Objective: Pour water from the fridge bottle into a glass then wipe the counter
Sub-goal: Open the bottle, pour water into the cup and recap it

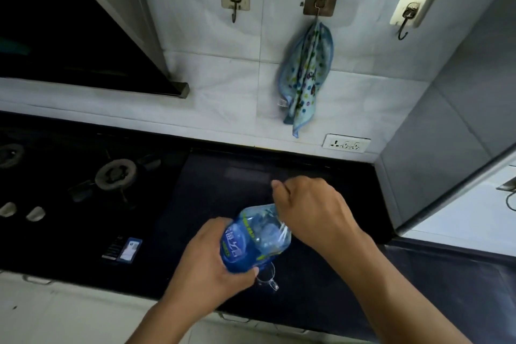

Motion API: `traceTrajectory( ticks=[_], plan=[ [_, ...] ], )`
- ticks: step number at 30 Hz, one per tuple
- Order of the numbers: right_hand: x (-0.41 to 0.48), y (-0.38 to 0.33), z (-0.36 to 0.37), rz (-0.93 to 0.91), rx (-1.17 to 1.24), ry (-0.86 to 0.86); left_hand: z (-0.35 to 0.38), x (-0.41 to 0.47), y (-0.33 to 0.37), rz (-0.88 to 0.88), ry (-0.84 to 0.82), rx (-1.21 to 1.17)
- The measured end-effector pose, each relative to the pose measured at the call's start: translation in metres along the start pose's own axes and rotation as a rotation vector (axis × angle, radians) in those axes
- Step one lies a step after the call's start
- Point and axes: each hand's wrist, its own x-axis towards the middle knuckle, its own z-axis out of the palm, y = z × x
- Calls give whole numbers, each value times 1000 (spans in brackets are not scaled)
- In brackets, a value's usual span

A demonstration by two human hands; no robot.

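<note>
Lower centre: left hand [212, 257] grips blue-labelled bottle [251, 240], tilted above glass [266, 279] on dark surface [217, 184]; right hand [312, 212] curled over bottle's far end. Dotted cloth [305, 72] hangs upper centre.

A single wide-angle camera, worn on the person's head, gives the only view. It stands at the near edge of the dark counter [307, 313] and faces forward and steeply down. Both forearms enter from the bottom edge. The left hand [212, 262] and right hand [310, 212], both on the blue water bottle [251, 240], sit close under the lens, low in the middle. The tiled wall [223, 78] with its hanging cloth [305, 70] fills the far side. The gas hob [117, 176] lies left, the range hood [69, 22] upper left. Straight edges bow outward toward the corners.
</note>
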Motion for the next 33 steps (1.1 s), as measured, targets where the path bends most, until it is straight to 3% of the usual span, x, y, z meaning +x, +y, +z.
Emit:
traceTrajectory(
  ticks=[4, 6, 7, 9, 12, 13, 14, 16, 19, 21, 22, 24, 26, 28, 30, 33],
  plan=[
    [-22, -2, -17, -667, 257, 210, -31, 11, -7, 2, -380, -403],
    [-25, 1, -23, -838, 427, 217, -36, 13, -3, 1, -539, -560],
    [-25, 3, -24, -831, 484, 229, -34, 13, -1, -5, -595, -625],
    [-22, 5, -24, -624, 482, 236, -25, 10, -1, -44, -612, -662],
    [-9, 4, -22, -57, 133, 34, -6, 2, -2, -76, -389, -316],
    [-6, 5, -20, 20, 29, -14, -2, 0, -3, -71, -314, -220],
    [-7, 5, -19, -1, -32, -17, 0, -2, -5, -62, -269, -205],
    [-17, 1, -20, -264, 29, 76, -4, -1, -8, -34, -290, -296],
    [-28, 2, -28, -746, 332, 160, -20, 6, -8, 16, -484, -527],
    [-28, 7, -29, -861, 472, 165, -26, 9, -1, -1, -635, -696],
    [-28, 10, -26, -834, 495, 173, -27, 9, 0, -22, -676, -744],
    [-23, 14, -20, -574, 438, 167, -20, 7, 2, -70, -630, -662],
    [-14, 16, -18, -150, 212, 13, -7, -1, 5, -91, -426, -251],
    [-10, 18, -13, 77, 26, -121, 3, -10, 8, -53, -231, 52],
    [-17, 17, -11, -54, -20, -64, 6, -12, 2, -36, -217, -36],
    [-33, 11, -23, -546, 154, 106, -4, -9, -3, -45, -385, -371]
  ],
)
